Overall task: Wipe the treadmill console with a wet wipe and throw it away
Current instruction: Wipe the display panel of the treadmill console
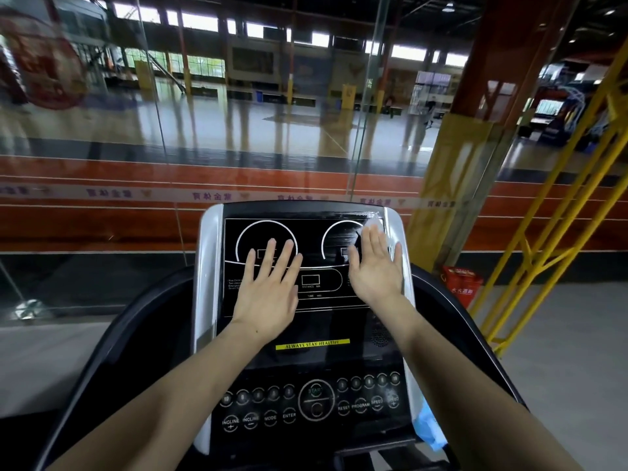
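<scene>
The treadmill console (306, 321) is a black panel with silver side trim, two dial outlines at the top and rows of round buttons lower down. My left hand (268, 287) lies flat on the left dial area with fingers spread. My right hand (373, 263) presses flat on the upper right of the panel, over a white wet wipe (373, 223) that shows just past the fingertips. A wet streak runs across the panel's top edge beside the wipe.
A blue wipe packet (429, 426) sits at the console's lower right edge. Black handrails curve down both sides. A glass wall stands just ahead, with a sports hall beyond. A red container (462, 287) and yellow railing (550, 232) stand on the right.
</scene>
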### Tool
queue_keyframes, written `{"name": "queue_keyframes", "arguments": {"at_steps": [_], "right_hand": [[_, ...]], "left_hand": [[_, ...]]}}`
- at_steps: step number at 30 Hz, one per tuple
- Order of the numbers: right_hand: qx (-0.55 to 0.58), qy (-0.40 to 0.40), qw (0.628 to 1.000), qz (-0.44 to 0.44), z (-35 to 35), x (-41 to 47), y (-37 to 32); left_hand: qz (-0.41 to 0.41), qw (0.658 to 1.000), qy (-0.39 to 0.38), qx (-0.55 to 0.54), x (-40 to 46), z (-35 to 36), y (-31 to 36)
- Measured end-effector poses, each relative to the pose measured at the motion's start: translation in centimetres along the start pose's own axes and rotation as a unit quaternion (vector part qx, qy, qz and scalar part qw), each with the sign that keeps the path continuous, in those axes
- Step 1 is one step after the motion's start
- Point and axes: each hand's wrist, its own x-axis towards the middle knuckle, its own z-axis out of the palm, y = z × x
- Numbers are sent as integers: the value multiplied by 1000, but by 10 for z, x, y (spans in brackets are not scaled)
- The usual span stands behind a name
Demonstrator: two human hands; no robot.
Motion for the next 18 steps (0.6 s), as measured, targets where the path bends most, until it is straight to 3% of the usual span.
{"name": "queue_keyframes", "arguments": {"at_steps": [2,6,8,10,14,16,18], "right_hand": [[7,0,1000,-19,-2,8,-22],[-31,-18,984,-172,13,-29,-52],[-73,-28,975,-208,13,-30,-41],[-85,-12,981,-172,5,-16,-21],[-56,1,998,-21,-2,2,8],[-24,-1,1000,-9,-3,3,-7],[-2,-2,998,-56,-2,1,-31]], "left_hand": [[-5,1000,4,5,-2,0,-4],[-14,1000,-1,7,-4,1,-14],[-15,1000,-2,8,-5,2,-16],[-18,1000,-1,4,-6,2,-17],[-21,1000,-3,4,-10,1,-16],[-22,1000,-5,9,-11,1,-18],[-23,1000,-5,10,-11,1,-18]]}}
